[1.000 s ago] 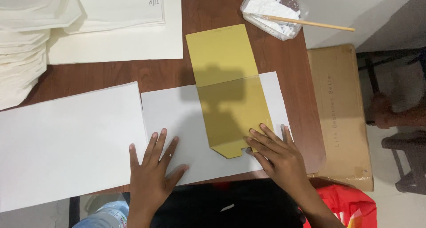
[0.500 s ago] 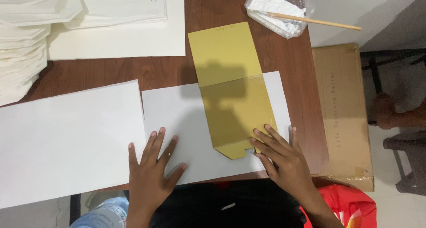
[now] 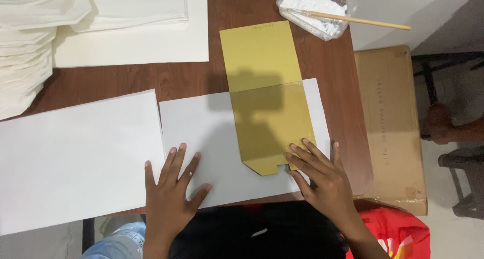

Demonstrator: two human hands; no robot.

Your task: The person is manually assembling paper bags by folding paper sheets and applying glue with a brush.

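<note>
The right hand (image 3: 322,181) lies flat, fingers spread apart and clamped on nothing; its fingertips (image 3: 297,149) press the lower right corner of the gold card (image 3: 267,108). From this hand the card stretches away toward 11 o'clock. The left hand (image 3: 171,193) is also flat and open, fingers fanned, palm down on the grey-white sheet (image 3: 206,138) near its lower left corner, gripping nothing; the gold card lies at about 2 o'clock from it, a little apart.

The gold card is a long strip whose long axis runs nearly from 6 to 12 o'clock, tilted slightly so that its far end leans toward 11. Its near end, with a notched tab, points toward the person; its far end points toward the back of the counter (image 3: 242,80). The lower half rests on the grey-white sheet, the upper half on bare brown wood. A fold or seam crosses it at mid-length.

At 9 o'clock from the left hand a larger white sheet (image 3: 75,153) lies just beside the grey-white one. At 12 o'clock sits a cream sheet (image 3: 136,42) under a stack of folded paper (image 3: 131,4). At 1 o'clock from the card, a clear tub (image 3: 315,7) of white paste holds a thin wooden stick (image 3: 363,21). A cardboard box (image 3: 390,123) stands on the floor at 3 o'clock.
</note>
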